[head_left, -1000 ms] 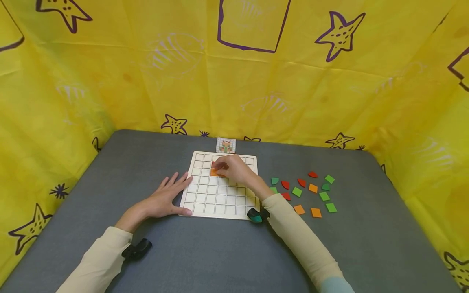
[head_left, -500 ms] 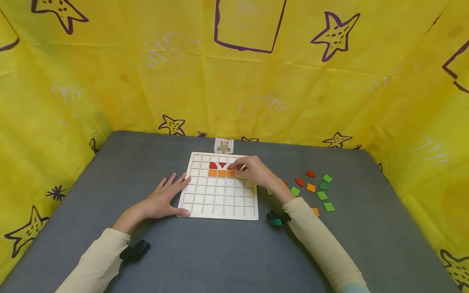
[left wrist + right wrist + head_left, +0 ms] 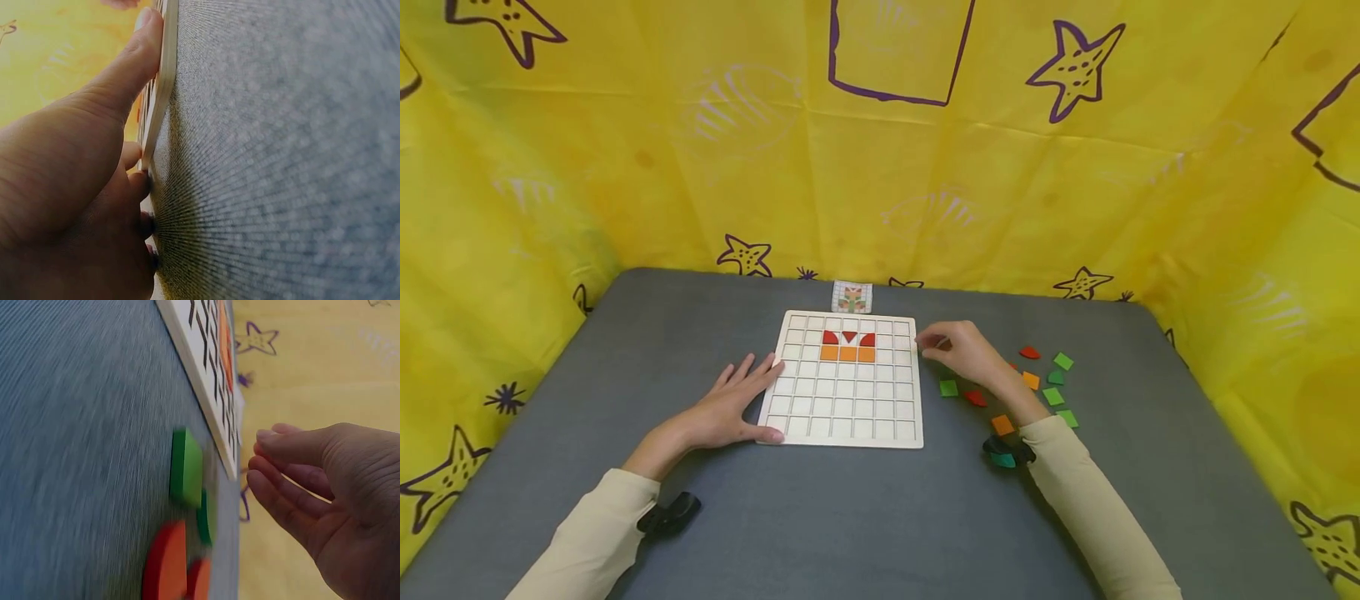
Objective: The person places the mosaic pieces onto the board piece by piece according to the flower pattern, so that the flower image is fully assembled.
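My left hand [image 3: 727, 411] rests with spread fingers on the left edge of a white gridded board [image 3: 845, 408]; in the left wrist view its thumb [image 3: 134, 59] lies on the rim. On the board, three orange squares [image 3: 847, 354] form a row, with a red triangle [image 3: 848, 337] and red rounded pieces [image 3: 830, 337] on either side of it in the row behind. Just past the board's right edge hovers my right hand [image 3: 966, 354], fingers loosely bent. In the right wrist view nothing shows between thumb and fingertips, above a green square [image 3: 186, 467] and a red piece [image 3: 165, 562].
Several loose pieces lie right of the board, among them an orange square [image 3: 1002, 425], a green square [image 3: 1054, 397] and a red piece [image 3: 1029, 352]. The forearm covers some. A small patterned card [image 3: 852, 297] lies behind the board. A yellow cloth [image 3: 850, 167] hangs behind the grey table [image 3: 850, 525].
My right hand has moved right from over the board, off the row of pieces, to beyond its right edge. The red and orange pieces have come into full view. The left hand stays put.
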### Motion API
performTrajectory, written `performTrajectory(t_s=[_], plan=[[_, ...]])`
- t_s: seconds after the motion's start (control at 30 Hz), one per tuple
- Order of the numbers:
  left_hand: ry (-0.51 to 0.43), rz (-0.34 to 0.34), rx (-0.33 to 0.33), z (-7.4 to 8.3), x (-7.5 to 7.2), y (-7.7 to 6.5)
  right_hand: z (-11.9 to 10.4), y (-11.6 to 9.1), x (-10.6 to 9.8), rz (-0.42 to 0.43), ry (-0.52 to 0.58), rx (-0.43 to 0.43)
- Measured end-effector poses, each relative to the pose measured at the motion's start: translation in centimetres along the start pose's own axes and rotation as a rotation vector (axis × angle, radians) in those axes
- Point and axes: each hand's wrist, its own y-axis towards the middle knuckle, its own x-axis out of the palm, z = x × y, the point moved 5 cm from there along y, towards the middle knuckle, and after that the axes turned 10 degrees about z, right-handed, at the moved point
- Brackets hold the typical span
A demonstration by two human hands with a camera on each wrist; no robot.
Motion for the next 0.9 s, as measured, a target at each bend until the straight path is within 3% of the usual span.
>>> performTrajectory(t_s=[0.6,0.9], plan=[[0.005,-0.01,-0.011,-0.2,0.0,0.1,5.1,-5.3,-6.1,0.074,-0.07,0.098],[0.009,-0.008,-0.01,-0.3,0.1,0.0,7.3,-8.6,-8.6,0.036,-0.102,0.162]])
